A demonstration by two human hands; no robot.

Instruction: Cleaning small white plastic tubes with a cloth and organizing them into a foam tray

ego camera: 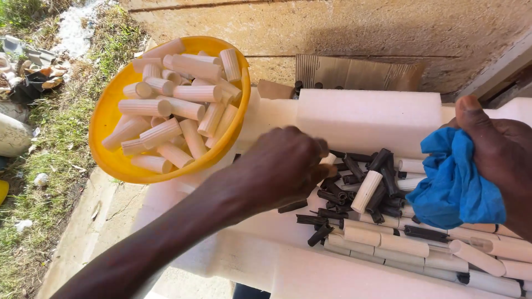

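Cream ridged cylinders (367, 191) lie mixed with short black ridged pieces (332, 196) in a heap on the white foam counter (366, 113), more of them ranged in a row along its near right edge. The left hand (285, 166) reaches into the heap's left side, fingers curled down; what it grips, I cannot tell. The right hand (499, 158), at the right, clutches a crumpled blue cloth (454, 185). A yellow bowl (108, 119) full of cream cylinders sits far left.
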